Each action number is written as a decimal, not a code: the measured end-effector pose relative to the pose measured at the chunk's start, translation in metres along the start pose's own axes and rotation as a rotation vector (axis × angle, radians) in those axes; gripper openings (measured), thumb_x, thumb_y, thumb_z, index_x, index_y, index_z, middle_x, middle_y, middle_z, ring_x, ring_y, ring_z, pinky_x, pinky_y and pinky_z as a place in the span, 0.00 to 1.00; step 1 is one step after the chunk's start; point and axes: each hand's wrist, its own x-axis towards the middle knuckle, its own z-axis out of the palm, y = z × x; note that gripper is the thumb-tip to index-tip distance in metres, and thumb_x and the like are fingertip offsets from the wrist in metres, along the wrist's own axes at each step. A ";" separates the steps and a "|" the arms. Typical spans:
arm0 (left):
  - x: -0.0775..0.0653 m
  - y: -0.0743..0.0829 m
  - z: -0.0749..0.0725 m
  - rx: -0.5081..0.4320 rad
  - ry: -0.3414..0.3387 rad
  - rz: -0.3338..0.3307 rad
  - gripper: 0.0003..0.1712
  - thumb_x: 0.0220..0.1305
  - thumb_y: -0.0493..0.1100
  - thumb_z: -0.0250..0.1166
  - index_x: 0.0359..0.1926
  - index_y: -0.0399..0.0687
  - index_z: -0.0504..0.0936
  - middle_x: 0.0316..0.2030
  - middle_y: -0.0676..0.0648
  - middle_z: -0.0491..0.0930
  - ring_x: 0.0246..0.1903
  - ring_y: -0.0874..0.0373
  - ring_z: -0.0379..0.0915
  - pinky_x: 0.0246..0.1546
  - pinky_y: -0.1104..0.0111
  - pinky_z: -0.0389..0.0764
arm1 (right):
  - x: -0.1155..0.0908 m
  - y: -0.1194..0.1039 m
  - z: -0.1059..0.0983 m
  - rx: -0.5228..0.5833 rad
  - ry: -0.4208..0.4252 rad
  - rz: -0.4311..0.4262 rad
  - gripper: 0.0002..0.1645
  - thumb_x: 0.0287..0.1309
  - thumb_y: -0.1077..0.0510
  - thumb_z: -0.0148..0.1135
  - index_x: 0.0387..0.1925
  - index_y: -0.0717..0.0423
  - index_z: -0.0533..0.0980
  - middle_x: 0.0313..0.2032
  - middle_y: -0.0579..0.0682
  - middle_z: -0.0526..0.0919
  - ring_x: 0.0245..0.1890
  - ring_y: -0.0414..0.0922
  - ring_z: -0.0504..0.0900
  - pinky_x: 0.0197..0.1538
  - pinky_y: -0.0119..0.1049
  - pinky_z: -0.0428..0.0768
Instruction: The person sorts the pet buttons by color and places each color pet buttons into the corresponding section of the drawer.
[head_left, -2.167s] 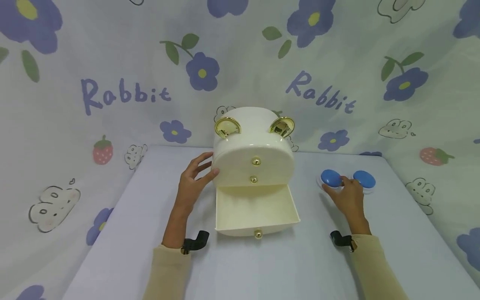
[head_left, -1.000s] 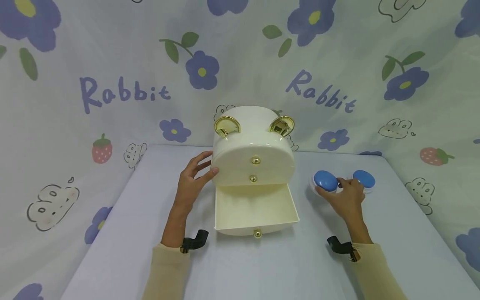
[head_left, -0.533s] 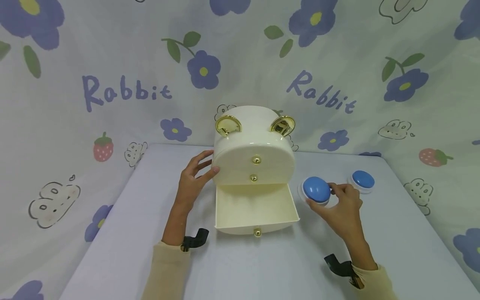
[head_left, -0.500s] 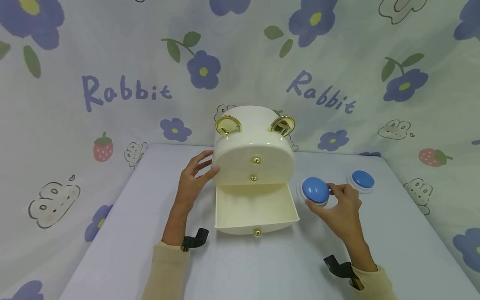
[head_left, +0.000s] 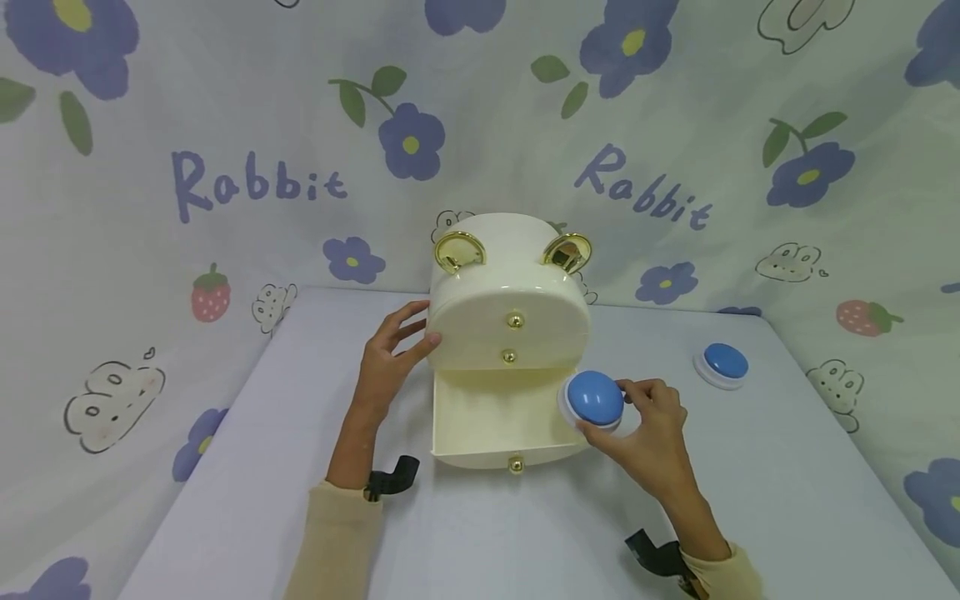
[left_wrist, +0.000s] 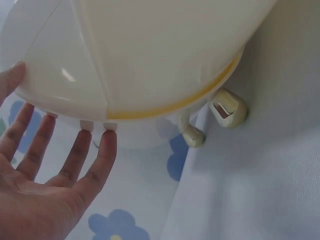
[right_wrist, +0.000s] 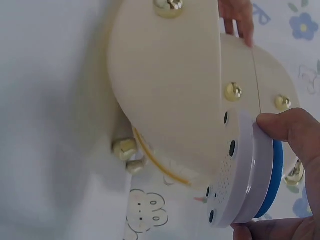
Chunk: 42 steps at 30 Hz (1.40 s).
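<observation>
A cream storage box (head_left: 510,300) with gold ears and knobs stands mid-table, its bottom drawer (head_left: 491,417) pulled out. My left hand (head_left: 384,367) steadies the box's left side; in the left wrist view its fingertips (left_wrist: 107,137) touch the shell, the fingers nearly straight. Between thumb and fingers, my right hand (head_left: 648,429) pinches a blue push button (head_left: 595,397) with a round white base by its rim. The button is over the drawer's right edge. In the right wrist view the button's base (right_wrist: 232,175) shows small holes and dark feet.
Another blue push button (head_left: 725,361) sits on the white table (head_left: 795,483) to the right. A patterned cloth (head_left: 480,108) hangs behind the table and along its sides. Small gold feet (right_wrist: 125,149) hold the box above the tabletop.
My right hand has carried its button leftward and nearer, from beside the other button to over the drawer's right edge. My left hand has stayed on the box.
</observation>
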 end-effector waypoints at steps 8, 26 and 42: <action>0.011 -0.030 0.001 0.006 0.001 0.008 0.33 0.64 0.49 0.72 0.69 0.64 0.73 0.68 0.55 0.66 0.66 0.50 0.66 0.59 0.46 0.72 | -0.001 -0.001 0.011 0.005 -0.001 -0.083 0.44 0.33 0.48 0.87 0.52 0.65 0.80 0.44 0.56 0.72 0.51 0.54 0.65 0.48 0.53 0.58; 0.003 0.000 0.002 0.033 -0.003 0.007 0.34 0.66 0.45 0.70 0.71 0.52 0.71 0.69 0.49 0.66 0.67 0.43 0.64 0.60 0.45 0.72 | 0.014 0.024 -0.008 0.019 0.043 -0.087 0.35 0.44 0.55 0.82 0.54 0.64 0.79 0.41 0.57 0.73 0.50 0.57 0.66 0.52 0.62 0.59; 0.001 -0.001 0.000 0.020 0.001 -0.019 0.35 0.66 0.46 0.70 0.71 0.50 0.70 0.69 0.52 0.65 0.67 0.47 0.64 0.60 0.48 0.71 | 0.050 0.125 -0.037 -0.122 0.110 0.151 0.36 0.57 0.48 0.73 0.57 0.69 0.75 0.47 0.67 0.72 0.57 0.69 0.63 0.54 0.68 0.56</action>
